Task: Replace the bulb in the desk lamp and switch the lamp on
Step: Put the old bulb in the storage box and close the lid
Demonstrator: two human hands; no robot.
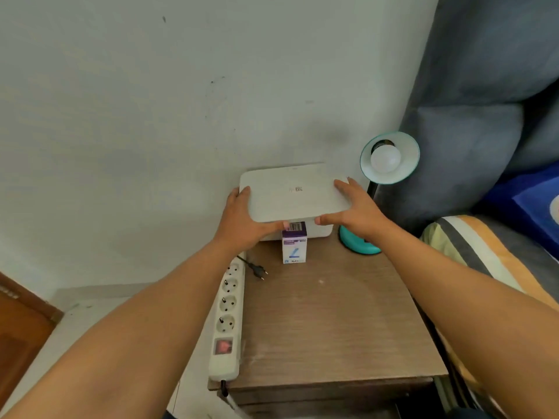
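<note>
Both hands, left [242,219] and right [360,213], fingers clamped on a flat white plastic box [295,192], should lift it level, sparing the bulbed teal desk lamp [390,158] at two o'clock.

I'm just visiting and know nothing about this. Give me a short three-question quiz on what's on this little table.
1. True or false: the lamp already has a bulb in it.
2. What do both hands hold? A) white box lid B) power strip C) pillow
3. Where does the black plug lie?

Key
1. True.
2. A: the left hand and right hand grip the white box lid.
3. Loose on the table, beside the power strip, not plugged in.
</note>
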